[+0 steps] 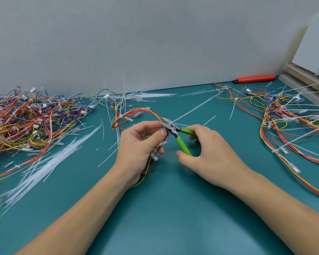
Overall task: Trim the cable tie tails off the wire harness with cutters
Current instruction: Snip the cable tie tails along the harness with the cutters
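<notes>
Showing, in the head view, a teal tabletop (173, 208) set against a grey wall. Left hand (138, 146): fingers and thumb curled round a red-and-yellow wire harness (136, 112), pinching it near the middle of the tabletop; the harness loops away toward the far edge and trails back under the wrist. Right hand (206, 151): grips the green handles of a pair of flush cutters (175, 131), thumb on the nearer handle, fingers over the farther one. Cutter blades parted, their tips at the left thumb and the held wires. A white cable tie tail (193, 109) runs from the blades toward the far right. Left edge: a heaped pile of harnesses (26, 122), with a sheaf of cut white tie tails (50, 162) beside it. Right edge: further harnesses (287, 122) with untrimmed tails. Far edge, at the wall: an orange utility knife (254, 78).
</notes>
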Demonstrator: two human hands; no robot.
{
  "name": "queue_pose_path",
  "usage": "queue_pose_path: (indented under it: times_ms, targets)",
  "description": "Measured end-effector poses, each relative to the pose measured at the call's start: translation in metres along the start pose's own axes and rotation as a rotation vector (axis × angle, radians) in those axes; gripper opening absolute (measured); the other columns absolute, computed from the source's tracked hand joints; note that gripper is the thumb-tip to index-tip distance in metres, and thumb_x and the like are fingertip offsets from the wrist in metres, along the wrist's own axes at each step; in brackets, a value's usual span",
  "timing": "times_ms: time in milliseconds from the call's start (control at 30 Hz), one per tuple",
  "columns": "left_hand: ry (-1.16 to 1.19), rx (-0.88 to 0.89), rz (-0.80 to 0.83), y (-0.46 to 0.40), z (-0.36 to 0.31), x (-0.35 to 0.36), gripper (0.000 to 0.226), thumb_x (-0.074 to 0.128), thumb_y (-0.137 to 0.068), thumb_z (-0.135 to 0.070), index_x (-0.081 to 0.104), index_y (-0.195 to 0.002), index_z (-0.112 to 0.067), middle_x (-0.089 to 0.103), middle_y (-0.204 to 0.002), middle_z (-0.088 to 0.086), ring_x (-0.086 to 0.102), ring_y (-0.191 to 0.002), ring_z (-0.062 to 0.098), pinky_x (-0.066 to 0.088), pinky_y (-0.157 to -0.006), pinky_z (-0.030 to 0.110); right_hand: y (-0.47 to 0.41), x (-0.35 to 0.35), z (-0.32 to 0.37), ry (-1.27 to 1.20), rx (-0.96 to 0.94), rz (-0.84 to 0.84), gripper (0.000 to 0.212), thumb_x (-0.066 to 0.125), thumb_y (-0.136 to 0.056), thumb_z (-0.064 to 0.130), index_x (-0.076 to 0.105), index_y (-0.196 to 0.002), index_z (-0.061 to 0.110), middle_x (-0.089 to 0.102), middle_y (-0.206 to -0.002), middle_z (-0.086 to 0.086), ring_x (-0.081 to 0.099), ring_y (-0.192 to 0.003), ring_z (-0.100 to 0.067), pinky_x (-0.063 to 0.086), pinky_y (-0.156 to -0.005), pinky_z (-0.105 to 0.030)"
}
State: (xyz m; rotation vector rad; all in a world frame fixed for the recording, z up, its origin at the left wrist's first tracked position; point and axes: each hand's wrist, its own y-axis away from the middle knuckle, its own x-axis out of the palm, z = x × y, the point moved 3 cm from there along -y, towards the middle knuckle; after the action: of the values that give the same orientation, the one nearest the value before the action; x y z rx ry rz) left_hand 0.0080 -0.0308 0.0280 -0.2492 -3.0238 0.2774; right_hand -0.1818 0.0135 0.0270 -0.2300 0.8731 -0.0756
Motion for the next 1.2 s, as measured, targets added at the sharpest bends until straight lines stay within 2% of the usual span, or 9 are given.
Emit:
queue_pose_path:
  times_ms: [133, 267, 400, 467, 533, 633, 733, 1067, 1200]
  targets:
    - [-0.006, 0.006, -0.001, 0.0003, 0.0003, -0.0009, 0.011, 0.075, -0.089, -0.012, 0.077, -0.099, -0.016, 0.076, -0.09, 0.011, 0.06, -0.054, 0.024, 0.041, -0.041, 0.022, -0.0004, -0.0005, 0.0011, -0.011, -0.007, -0.002, 0.047, 0.072, -0.081, 0.053, 0.055, -0.121, 0.036, 0.056, -0.103, 0.021, 0.05, -0.102, -0.005, 0.04, -0.082, -0.027]
    - [-0.02, 0.019, -0.006, -0.0005, -0.0009, -0.0001, 0.011, 0.074, -0.09, -0.011, 0.077, -0.1, -0.015, 0.075, -0.086, 0.01, 0.059, -0.053, 0.023, 0.04, -0.042, 0.023, -0.0023, -0.006, 0.0004, -0.046, 0.016, -0.012, 0.023, 0.076, -0.079, 0.049, 0.064, -0.088, 0.031, 0.066, -0.073, 0.012, 0.059, -0.067, -0.008, 0.05, -0.062, -0.032]
    - [-0.002, 0.019, -0.004, 0.0001, -0.0012, 0.0008, 0.01, 0.074, -0.09, -0.011, 0.077, -0.099, -0.014, 0.075, -0.086, 0.01, 0.059, -0.054, 0.022, 0.041, -0.043, 0.023, -0.0017, -0.008, 0.0021, -0.028, 0.021, -0.016, 0.025, 0.077, -0.079, 0.049, 0.061, -0.079, 0.029, 0.063, -0.067, 0.011, 0.058, -0.062, -0.008, 0.049, -0.059, -0.033]
    - [-0.005, 0.019, -0.002, 0.0003, -0.0011, 0.0011, 0.01, 0.073, -0.09, -0.01, 0.078, -0.098, -0.015, 0.075, -0.086, 0.01, 0.06, -0.054, 0.022, 0.041, -0.043, 0.022, -0.0003, -0.0057, 0.0018, -0.057, 0.038, -0.02, 0.024, 0.078, -0.079, 0.045, 0.059, -0.08, 0.03, 0.064, -0.068, 0.01, 0.06, -0.064, -0.009, 0.054, -0.064, -0.038]
    - [-0.012, 0.018, -0.006, 0.0001, -0.0007, 0.0011, 0.01, 0.074, -0.09, -0.01, 0.077, -0.098, -0.014, 0.075, -0.086, 0.009, 0.06, -0.053, 0.023, 0.041, -0.043, 0.021, 0.0, -0.0044, 0.0011, -0.061, 0.042, -0.014, 0.023, 0.077, -0.079, 0.045, 0.06, -0.089, 0.032, 0.065, -0.076, 0.012, 0.063, -0.074, -0.009, 0.056, -0.072, -0.04]
    - [-0.013, 0.002, -0.015, -0.0002, 0.001, 0.0003, 0.01, 0.074, -0.09, -0.01, 0.077, -0.099, -0.013, 0.075, -0.088, 0.012, 0.059, -0.053, 0.024, 0.041, -0.043, 0.023, -0.002, -0.0039, 0.0007, -0.011, 0.015, 0.008, 0.041, 0.074, -0.081, 0.049, 0.059, -0.115, 0.031, 0.06, -0.099, 0.017, 0.055, -0.101, -0.01, 0.05, -0.086, -0.034]
    - [0.003, -0.003, -0.019, -0.0001, 0.0019, -0.0001, 0.01, 0.074, -0.09, -0.009, 0.076, -0.099, -0.012, 0.075, -0.089, 0.014, 0.059, -0.052, 0.024, 0.041, -0.043, 0.023, -0.0025, -0.0034, 0.0002, 0.006, 0.003, 0.0, 0.052, 0.073, -0.081, 0.05, 0.056, -0.127, 0.03, 0.059, -0.11, 0.016, 0.048, -0.109, -0.006, 0.042, -0.088, -0.028]
    - [0.02, -0.007, -0.004, 0.0, 0.0019, -0.0004, 0.013, 0.075, -0.088, -0.012, 0.075, -0.101, -0.012, 0.074, -0.09, 0.017, 0.059, -0.053, 0.025, 0.041, -0.043, 0.023, -0.0027, -0.0017, -0.0014, -0.007, 0.0, -0.027, 0.051, 0.075, -0.081, 0.049, 0.057, -0.126, 0.033, 0.06, -0.111, 0.017, 0.052, -0.11, -0.007, 0.046, -0.092, -0.03]
    - [0.012, -0.01, -0.003, -0.0005, 0.0022, -0.0008, 0.014, 0.075, -0.088, -0.012, 0.076, -0.101, -0.011, 0.074, -0.09, 0.016, 0.059, -0.053, 0.025, 0.041, -0.044, 0.023, -0.0028, -0.0012, -0.0015, -0.031, 0.008, -0.019, 0.048, 0.075, -0.081, 0.049, 0.058, -0.123, 0.032, 0.061, -0.109, 0.017, 0.056, -0.109, -0.009, 0.05, -0.095, -0.035]
